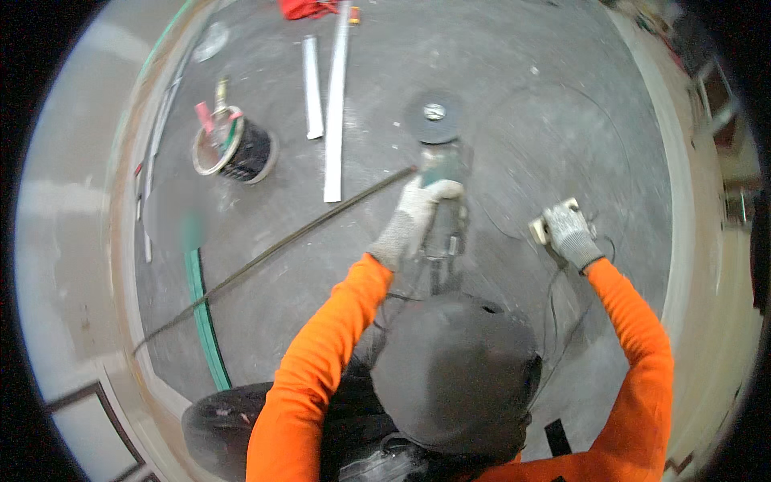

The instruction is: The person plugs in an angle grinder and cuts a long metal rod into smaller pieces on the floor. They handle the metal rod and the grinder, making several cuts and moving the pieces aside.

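My left hand (411, 217), in a grey-white glove, is closed around the green body of an angle grinder (441, 165). The grinder's round dark disc (421, 128) points away from me. A long thin metal rod (281, 245) lies slantwise on the floor, its far end close to the grinder. Off to the right, my right hand (570, 231), gloved too, is closed on a small cream-coloured block with a cord, which looks like an extension socket (540, 231). Blur hides whether a plug is in it.
A dark bucket (255, 153) holding tools stands at the far left. Two pale metal strips (335, 128) (312, 88) lie beyond the rod, and a green strip (207, 329) crosses under it. Cords (552, 309) run near my right hand. A grey cap (454, 373) covers the lower middle.
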Demonstrator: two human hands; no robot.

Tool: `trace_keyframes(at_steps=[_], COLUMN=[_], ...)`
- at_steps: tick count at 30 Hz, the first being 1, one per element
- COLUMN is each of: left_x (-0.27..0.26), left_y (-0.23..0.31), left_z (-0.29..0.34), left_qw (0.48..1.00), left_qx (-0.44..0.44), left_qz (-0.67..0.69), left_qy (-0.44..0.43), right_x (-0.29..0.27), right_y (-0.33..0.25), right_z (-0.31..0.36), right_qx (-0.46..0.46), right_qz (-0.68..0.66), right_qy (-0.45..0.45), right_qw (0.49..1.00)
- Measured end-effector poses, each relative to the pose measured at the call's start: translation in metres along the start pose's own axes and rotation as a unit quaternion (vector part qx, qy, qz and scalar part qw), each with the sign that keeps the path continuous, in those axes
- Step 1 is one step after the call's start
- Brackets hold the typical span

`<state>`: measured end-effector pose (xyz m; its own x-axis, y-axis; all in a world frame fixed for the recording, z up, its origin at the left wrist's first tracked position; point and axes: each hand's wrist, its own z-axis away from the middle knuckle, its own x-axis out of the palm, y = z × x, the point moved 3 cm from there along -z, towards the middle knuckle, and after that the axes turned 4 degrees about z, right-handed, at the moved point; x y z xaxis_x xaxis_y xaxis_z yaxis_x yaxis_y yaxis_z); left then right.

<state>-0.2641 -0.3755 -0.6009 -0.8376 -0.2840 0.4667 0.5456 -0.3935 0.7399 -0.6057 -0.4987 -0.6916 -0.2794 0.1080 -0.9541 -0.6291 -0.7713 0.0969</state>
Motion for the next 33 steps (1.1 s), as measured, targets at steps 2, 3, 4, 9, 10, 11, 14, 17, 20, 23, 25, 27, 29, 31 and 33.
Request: trace_keyframes(at_steps=[2,3,4,9,10,11,14,17,20,23,25,27,29,31,33], left_x=[-0.007,-0.005,-0.004,0.012,0.01,0.009,-0.064,-0.14,-0.251,-0.282,-0.279,-0.218,-0.18,-0.159,-0.129], left_y=[-0.002,0.003,0.006,0.028,0.038,0.055,0.084,0.087,0.034,0.008,0.001,-0.01,-0.019,-0.044,-0.07], left_z=[0.0,-0.001,-0.002,0.001,-0.003,-0.001,-0.025,-0.031,-0.031,-0.043,-0.046,-0.058,-0.061,-0.053,-0.033], left_qw=[0.999,0.997,0.993,0.955,0.937,0.932,0.889,0.831,0.681,0.674,0.701,0.719,0.722,0.746,0.731], left_qx=[0.014,0.047,0.076,0.215,0.228,0.289,0.291,0.169,0.095,0.023,0.022,-0.019,-0.063,-0.045,-0.023], left_qz=[0.014,-0.019,-0.053,-0.176,-0.238,-0.218,-0.353,-0.481,-0.625,-0.633,-0.61,-0.643,-0.669,-0.661,-0.679], left_qy=[0.03,0.053,0.075,0.103,0.113,0.013,-0.007,0.224,0.369,0.38,0.369,0.264,0.166,0.065,-0.061], right_x=[-0.063,-0.088,-0.108,-0.141,-0.155,-0.166,-0.179,-0.155,-0.136,-0.129,-0.119,-0.125,-0.14,-0.148,-0.149], right_y=[-0.039,-0.06,-0.082,-0.17,-0.178,-0.182,-0.197,-0.181,-0.179,-0.173,-0.17,-0.158,-0.157,-0.155,-0.143], right_z=[-0.022,-0.027,-0.026,-0.052,-0.058,-0.062,-0.08,-0.071,-0.042,-0.005,0.012,0.035,0.046,0.049,0.059], right_qx=[0.037,0.052,0.066,-0.039,-0.034,-0.026,-0.02,0.024,0.072,0.1,0.122,0.142,0.151,0.148,0.165], right_qz=[0.033,-0.184,-0.393,-0.737,-0.819,-0.886,-0.896,-0.877,-0.831,-0.812,-0.813,-0.783,-0.763,-0.751,-0.727], right_qy=[-0.126,-0.079,-0.04,0.106,0.066,0.027,0.048,0.074,0.07,0.069,0.066,0.096,0.118,0.125,0.123], right_qw=[0.991,0.978,0.916,0.667,0.569,0.462,0.441,0.474,0.547,0.571,0.566,0.598,0.617,0.631,0.655])
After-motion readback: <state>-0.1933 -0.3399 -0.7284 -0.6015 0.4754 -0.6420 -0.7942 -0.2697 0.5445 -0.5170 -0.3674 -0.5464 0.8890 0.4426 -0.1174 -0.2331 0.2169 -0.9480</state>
